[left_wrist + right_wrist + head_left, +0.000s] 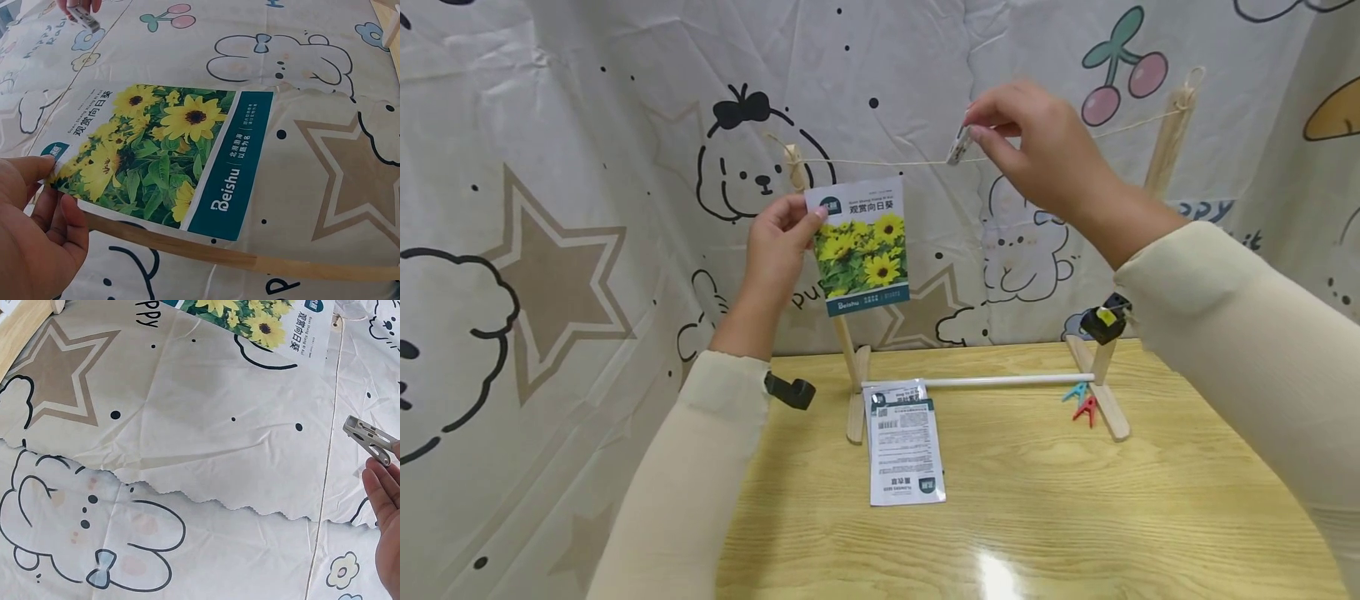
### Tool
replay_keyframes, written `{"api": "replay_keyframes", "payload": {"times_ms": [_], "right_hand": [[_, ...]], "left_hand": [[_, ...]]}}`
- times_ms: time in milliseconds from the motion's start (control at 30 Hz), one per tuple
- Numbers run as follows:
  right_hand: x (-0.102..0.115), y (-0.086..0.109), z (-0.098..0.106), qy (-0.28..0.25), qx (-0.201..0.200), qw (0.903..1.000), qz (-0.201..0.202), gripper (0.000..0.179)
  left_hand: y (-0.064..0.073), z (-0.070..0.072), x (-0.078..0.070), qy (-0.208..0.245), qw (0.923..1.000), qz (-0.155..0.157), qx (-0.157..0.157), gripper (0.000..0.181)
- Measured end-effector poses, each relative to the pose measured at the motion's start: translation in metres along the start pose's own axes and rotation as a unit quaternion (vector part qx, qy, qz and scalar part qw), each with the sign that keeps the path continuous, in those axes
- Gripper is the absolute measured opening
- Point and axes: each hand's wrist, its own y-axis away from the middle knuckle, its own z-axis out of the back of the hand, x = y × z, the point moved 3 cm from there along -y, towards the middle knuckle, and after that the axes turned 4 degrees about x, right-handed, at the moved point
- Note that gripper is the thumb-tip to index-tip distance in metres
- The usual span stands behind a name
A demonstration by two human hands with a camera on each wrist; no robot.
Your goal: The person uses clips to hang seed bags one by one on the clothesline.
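Observation:
A sunflower seed packet with yellow blooms on its front is pinched at its upper left edge by my left hand. The packet hangs below the string, near the left post. My right hand pinches a pale grey clothespin between thumb and fingers, close to the string. In the right wrist view the clothespin appears beside the string, with a gap between them. The left wrist view shows the packet face up, thumb on its corner.
A wooden frame with a left post, right post and white crossbar stands on the wood-grain table. Two more seed packets overlap by its left foot. Blue and red clothespins lie by the right foot.

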Motion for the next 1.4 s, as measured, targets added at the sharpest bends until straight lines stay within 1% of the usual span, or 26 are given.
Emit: {"api": "replay_keyframes", "payload": {"times_ms": [300, 567, 800, 1033, 1400], "right_hand": [[0.011, -0.013, -0.002, 0.000, 0.004, 0.9995, -0.032, 0.028], [0.014, -0.024, -0.007, -0.001, 0.010, 0.9987, -0.050, 0.029], [0.016, -0.034, -0.014, 0.001, 0.017, 0.9987, -0.047, 0.027], [0.024, -0.041, -0.018, 0.002, 0.023, 0.9984, -0.052, 0.026], [0.038, -0.050, -0.030, -0.021, 0.033, 0.9975, -0.059, 0.022]], "left_hand": [[-0.001, 0.000, -0.003, 0.000, 1.0000, -0.005, -0.006, 0.019], [-0.001, 0.000, -0.002, -0.001, 1.0000, 0.003, -0.005, 0.018], [-0.001, 0.001, 0.000, -0.001, 1.0000, 0.001, -0.006, 0.018], [-0.002, 0.000, 0.000, 0.005, 1.0000, -0.004, -0.005, 0.018], [-0.002, -0.001, 0.000, 0.004, 1.0000, -0.007, -0.006, 0.016]]}}
